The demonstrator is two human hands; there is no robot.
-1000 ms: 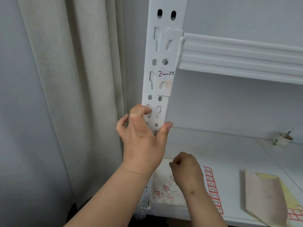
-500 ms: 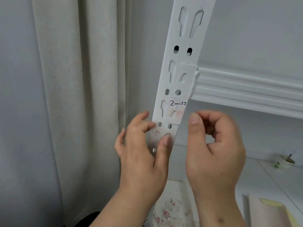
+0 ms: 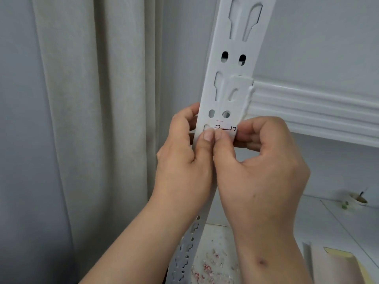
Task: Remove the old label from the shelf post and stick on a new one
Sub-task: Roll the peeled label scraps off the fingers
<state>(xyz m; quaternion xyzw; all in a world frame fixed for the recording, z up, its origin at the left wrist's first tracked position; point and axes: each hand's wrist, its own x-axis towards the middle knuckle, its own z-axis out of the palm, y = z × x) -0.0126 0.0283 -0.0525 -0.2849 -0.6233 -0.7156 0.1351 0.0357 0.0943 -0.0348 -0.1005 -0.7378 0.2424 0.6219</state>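
A white slotted shelf post (image 3: 233,64) rises through the middle of the view. On it sits the old label (image 3: 225,129), a pale sticker with black handwriting and a short red line above. My left hand (image 3: 184,160) wraps the post from the left, its thumb pressed on the post face just below the label. My right hand (image 3: 258,171) comes from the right, with thumb and fingers pinching the label's lower edge. The lower half of the label is hidden by both thumbs.
A white shelf beam (image 3: 311,111) joins the post on the right. A cream curtain (image 3: 86,119) hangs at the left. On the lower shelf (image 3: 328,222) lie torn label scraps (image 3: 211,265), a yellow-and-tan sheet pad (image 3: 344,265) and a small cup (image 3: 357,199).
My right hand rose from the lower shelf to the post and closed on the label. My left hand slid up the post. The view moved closer and upward.
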